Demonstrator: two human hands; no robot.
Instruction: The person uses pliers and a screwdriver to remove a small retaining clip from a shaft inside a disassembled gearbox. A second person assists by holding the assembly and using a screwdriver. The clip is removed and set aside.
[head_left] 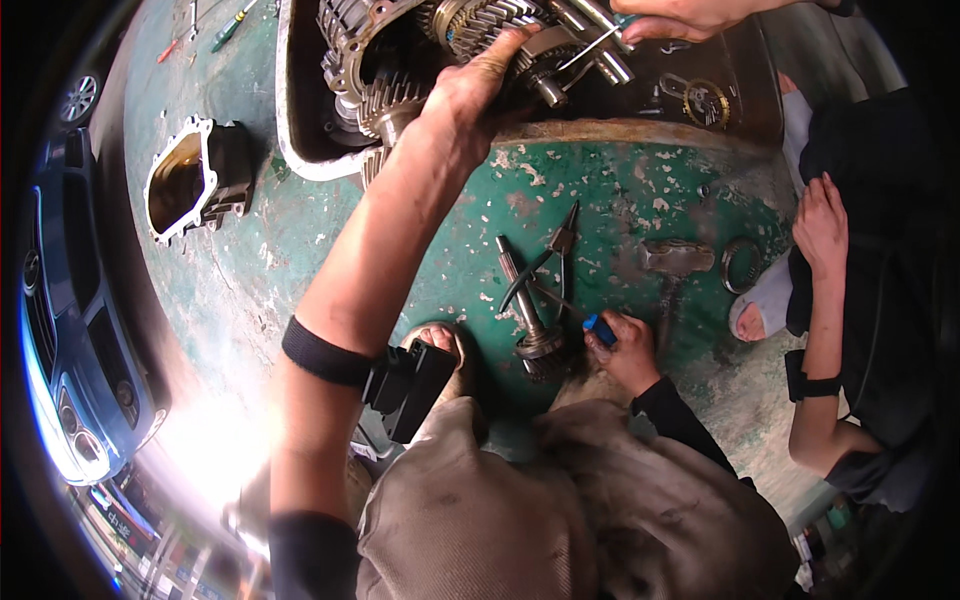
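My left hand (470, 88) reaches into a metal tray and is closed on a gear assembly (490, 28); its thumb side shows and the other fingers are hidden beneath. Down by my right foot, my right hand (628, 352) is wrapped around the blue handle of a screwdriver (600, 330). Its thin shaft points up and left over a splined gear shaft (530, 310) on the floor. Long-nosed pliers (563, 240) lie beside that shaft. A co-worker's hand (680, 20) holds a thin-bladed tool (592, 47) against the rods of the assembly.
The tray (600, 131) also holds a gearbox housing (345, 60) and a chain (706, 103). An open casting (200, 180) stands left. A hammer (678, 258) and a metal ring (740, 265) lie right, near the co-worker's other hand (822, 225). A blue car (85, 300) is far left.
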